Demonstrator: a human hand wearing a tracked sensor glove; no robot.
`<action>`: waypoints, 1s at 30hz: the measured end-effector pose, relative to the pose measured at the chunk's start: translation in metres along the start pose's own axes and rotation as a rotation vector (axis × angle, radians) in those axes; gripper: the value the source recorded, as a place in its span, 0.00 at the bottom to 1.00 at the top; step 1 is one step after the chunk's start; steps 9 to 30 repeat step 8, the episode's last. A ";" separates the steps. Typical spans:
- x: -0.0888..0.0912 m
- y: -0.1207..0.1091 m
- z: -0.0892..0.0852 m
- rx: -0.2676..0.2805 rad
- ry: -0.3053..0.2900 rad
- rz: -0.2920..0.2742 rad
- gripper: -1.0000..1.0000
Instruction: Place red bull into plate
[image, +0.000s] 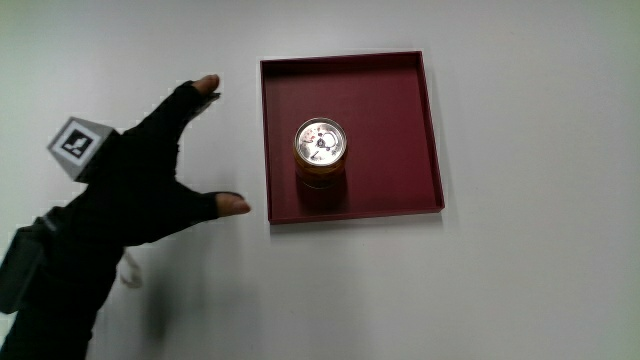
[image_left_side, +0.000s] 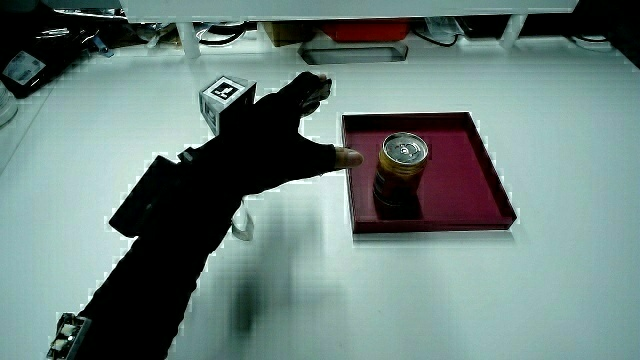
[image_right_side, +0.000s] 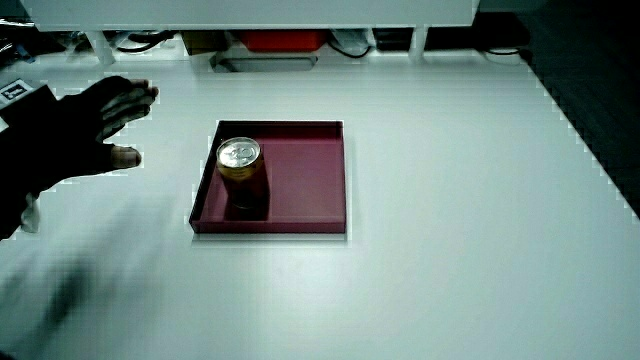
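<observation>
The can was seen standing upright in the dark red square plate, near the plate's edge closest to the hand, which was held over the bare table just beside the plate, fingers spread wide and nothing gripped.

obstacle: can upright inside tray | tray's low walls | surrounding table bare
</observation>
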 end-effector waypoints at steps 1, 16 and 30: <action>0.002 -0.002 0.003 -0.013 0.017 -0.009 0.00; -0.001 -0.016 0.016 -0.020 0.044 -0.029 0.00; -0.001 -0.016 0.016 -0.020 0.044 -0.029 0.00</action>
